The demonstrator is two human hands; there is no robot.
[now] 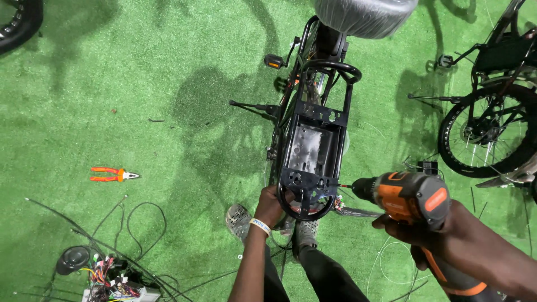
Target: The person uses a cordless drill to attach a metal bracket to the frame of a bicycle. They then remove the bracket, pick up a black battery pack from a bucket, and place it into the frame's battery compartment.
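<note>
I look straight down on the back of a black bicycle with a rear carrier rack [313,151] and a plastic-wrapped saddle [363,15]. My left hand [271,204], with a white wristband, grips the rack's rounded rear end on its left side. My right hand [425,232] holds an orange and black cordless drill [405,194]. The drill's bit points left and touches the right side of the rack's rear plate. My feet stand just behind the rear wheel.
Orange-handled pliers [114,175] lie on the green artificial turf [168,84] to the left. A tangle of coloured wires and a black round part [103,274] sits at lower left. Another bicycle's wheel [486,131] stands at right; a tyre [19,22] is at top left.
</note>
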